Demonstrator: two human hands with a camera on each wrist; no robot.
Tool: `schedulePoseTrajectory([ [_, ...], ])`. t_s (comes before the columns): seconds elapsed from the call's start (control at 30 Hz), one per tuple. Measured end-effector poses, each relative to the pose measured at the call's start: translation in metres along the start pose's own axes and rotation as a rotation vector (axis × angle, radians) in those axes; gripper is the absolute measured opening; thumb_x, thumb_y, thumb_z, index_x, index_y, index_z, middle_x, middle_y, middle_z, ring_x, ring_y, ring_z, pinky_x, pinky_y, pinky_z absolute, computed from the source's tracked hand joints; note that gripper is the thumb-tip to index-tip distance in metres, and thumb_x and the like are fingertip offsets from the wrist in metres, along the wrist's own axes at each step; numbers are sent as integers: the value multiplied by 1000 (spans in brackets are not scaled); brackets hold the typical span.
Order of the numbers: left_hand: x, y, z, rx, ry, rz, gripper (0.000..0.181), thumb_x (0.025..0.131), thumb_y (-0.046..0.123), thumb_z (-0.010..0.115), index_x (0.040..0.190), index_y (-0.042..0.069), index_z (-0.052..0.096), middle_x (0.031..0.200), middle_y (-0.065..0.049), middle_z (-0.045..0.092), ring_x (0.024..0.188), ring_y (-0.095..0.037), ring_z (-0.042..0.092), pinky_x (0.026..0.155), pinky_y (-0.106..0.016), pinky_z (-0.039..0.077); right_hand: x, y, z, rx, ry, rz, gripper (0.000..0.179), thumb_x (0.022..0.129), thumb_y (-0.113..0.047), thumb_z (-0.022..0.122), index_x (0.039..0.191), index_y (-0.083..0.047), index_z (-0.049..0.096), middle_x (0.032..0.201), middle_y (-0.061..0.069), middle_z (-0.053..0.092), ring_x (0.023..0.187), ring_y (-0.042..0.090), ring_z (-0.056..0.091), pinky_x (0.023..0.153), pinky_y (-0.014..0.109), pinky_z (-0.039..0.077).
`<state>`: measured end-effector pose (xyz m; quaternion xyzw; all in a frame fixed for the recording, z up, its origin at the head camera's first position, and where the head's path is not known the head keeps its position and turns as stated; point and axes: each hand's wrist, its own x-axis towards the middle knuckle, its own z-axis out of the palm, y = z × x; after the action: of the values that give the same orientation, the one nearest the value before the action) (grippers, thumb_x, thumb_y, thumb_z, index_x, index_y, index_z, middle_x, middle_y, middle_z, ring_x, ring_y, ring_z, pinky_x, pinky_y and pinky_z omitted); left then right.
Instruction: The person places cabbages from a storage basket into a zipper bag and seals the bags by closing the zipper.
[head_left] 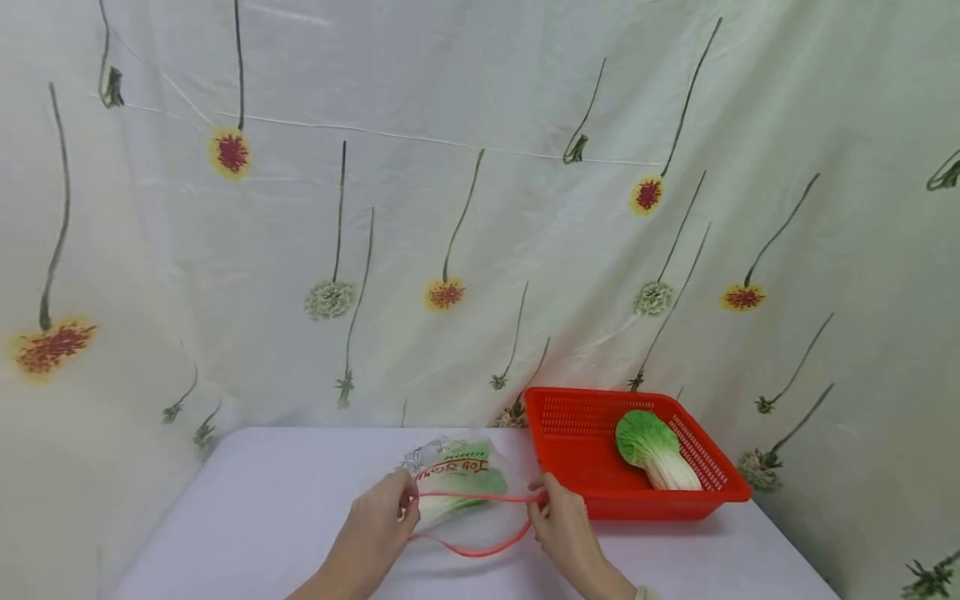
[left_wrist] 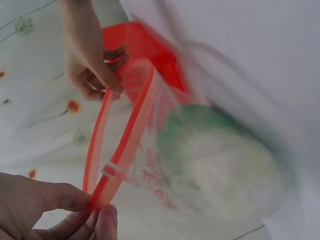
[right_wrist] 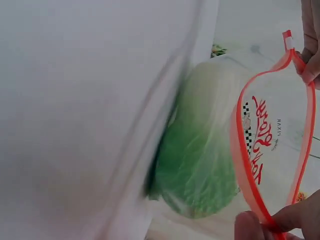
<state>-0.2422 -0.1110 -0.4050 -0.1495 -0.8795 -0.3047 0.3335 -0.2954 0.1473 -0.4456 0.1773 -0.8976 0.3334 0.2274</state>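
Observation:
A clear plastic zip bag (head_left: pixel 491 527) with a red-edged mouth and red lettering is held above the white table, its mouth spread apart. Inside it lies a napa cabbage (right_wrist: pixel 200 150), pale at one end and green and leafy at the other. My left hand (head_left: pixel 378 521) pinches one end of the red edge between thumb and fingers, close to the small slider (left_wrist: pixel 110 170). At the opposite end of the mouth, my right hand (head_left: pixel 566 529) pinches the red edge too. The left wrist view is partly blurred around the cabbage.
At the right of the table (head_left: pixel 300 467) stands a red plastic basket (head_left: pixel 577 462) with perforated sides, just beyond my right hand. A second napa cabbage (head_left: pixel 652 446) lies in it. Behind the table hangs a pale flower-patterned cloth (head_left: pixel 420 208).

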Motion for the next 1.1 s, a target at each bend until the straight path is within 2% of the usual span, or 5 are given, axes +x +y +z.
schedulePoseTrajectory([
  [0.17,52,-10,-29,-121,-136,-199,10,78,-1,67,82,8,66,69,2,62,64,-7,55,58,-22,47,36,-20,-5,242,99,84,6,87,-6,67,92,-8,64,65,0,61,45,3,55,40,22,49],
  [0.43,97,-23,-68,-168,-151,-265,8,86,13,65,88,7,70,83,-6,71,73,-16,64,64,-28,52,91,-58,-27,582,41,281,16,87,-17,70,95,-4,64,75,11,63,56,15,64,59,32,58],
  [0.73,91,-19,-91,-19,110,-171,5,82,3,63,80,5,66,72,-7,66,66,-18,58,62,-29,45,106,-71,2,613,-134,83,25,91,-13,66,114,-4,63,94,17,67,84,23,68,78,34,58],
  [0.93,70,9,-87,131,-34,-136,11,81,-2,59,74,6,55,65,-4,54,50,-10,49,50,-25,41,101,-62,31,601,-221,41,25,92,-7,62,116,-2,63,93,16,65,85,24,70,74,28,58],
  [1.1,50,19,-66,96,-210,-203,15,76,-5,59,81,6,51,68,-2,51,61,-14,44,55,-26,39,92,-50,44,575,-261,28,25,90,-3,62,114,4,62,89,17,64,81,27,70,70,29,59],
])
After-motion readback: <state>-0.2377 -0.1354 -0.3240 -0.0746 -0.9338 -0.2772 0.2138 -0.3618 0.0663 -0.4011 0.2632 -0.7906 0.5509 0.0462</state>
